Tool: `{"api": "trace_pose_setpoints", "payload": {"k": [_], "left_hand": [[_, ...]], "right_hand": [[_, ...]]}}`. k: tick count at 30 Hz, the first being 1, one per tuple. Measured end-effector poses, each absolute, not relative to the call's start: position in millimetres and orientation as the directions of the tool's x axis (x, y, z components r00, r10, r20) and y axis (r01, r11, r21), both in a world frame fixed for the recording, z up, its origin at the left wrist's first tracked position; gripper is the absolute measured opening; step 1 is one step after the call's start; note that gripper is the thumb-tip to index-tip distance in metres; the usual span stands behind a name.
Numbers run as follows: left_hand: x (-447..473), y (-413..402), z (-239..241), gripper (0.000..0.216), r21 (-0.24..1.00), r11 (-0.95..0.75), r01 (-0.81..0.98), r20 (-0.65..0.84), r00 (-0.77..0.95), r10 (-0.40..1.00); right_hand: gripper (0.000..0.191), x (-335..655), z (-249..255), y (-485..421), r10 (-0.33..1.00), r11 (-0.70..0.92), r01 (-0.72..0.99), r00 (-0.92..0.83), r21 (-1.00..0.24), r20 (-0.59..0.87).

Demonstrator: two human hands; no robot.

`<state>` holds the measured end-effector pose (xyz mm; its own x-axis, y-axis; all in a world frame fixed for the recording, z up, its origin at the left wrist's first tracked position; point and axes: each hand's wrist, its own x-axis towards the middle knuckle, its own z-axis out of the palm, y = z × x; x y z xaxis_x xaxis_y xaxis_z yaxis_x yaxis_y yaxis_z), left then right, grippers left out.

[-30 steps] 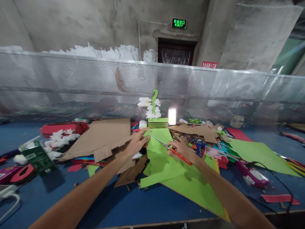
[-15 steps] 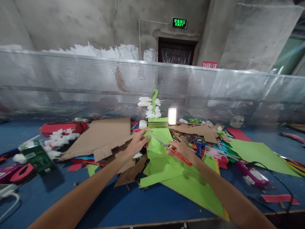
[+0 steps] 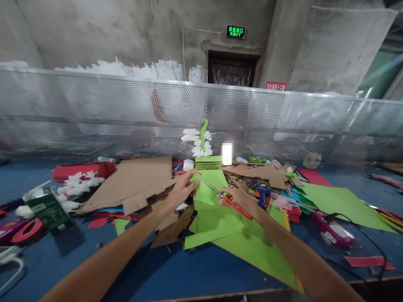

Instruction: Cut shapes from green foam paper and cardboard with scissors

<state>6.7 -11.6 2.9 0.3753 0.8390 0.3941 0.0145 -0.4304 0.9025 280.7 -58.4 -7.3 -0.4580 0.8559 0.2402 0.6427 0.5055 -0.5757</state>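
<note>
There were two hands, one pair of scissors and two purple things, one far left and one far right. One dark green box stood on the left side of the blue table; I couldn't see what was in it. One big brown cardboard sheet lay behind it, to the right. The right hand gripped the scissors by their orange-red handles, and the blades pointed at the left hand. The left hand's fingertips were at the left edge of the green paper. I couldn't tell if they were pinching it. The green paper lay between the hands, under the scissors.
</note>
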Motion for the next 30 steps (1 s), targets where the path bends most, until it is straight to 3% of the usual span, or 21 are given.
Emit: {"api": "trace_pose_setpoints", "payload": {"k": [30], "left_hand": [[7.2, -10.3, 2.4, 0.043, 0.897, -0.441, 0.022, 0.401, 0.379, 0.834]], "right_hand": [[0.054, 279.8, -4.1, -62.9, 0.848, 0.517, 0.624, -0.469, -0.585, 0.248]]}}
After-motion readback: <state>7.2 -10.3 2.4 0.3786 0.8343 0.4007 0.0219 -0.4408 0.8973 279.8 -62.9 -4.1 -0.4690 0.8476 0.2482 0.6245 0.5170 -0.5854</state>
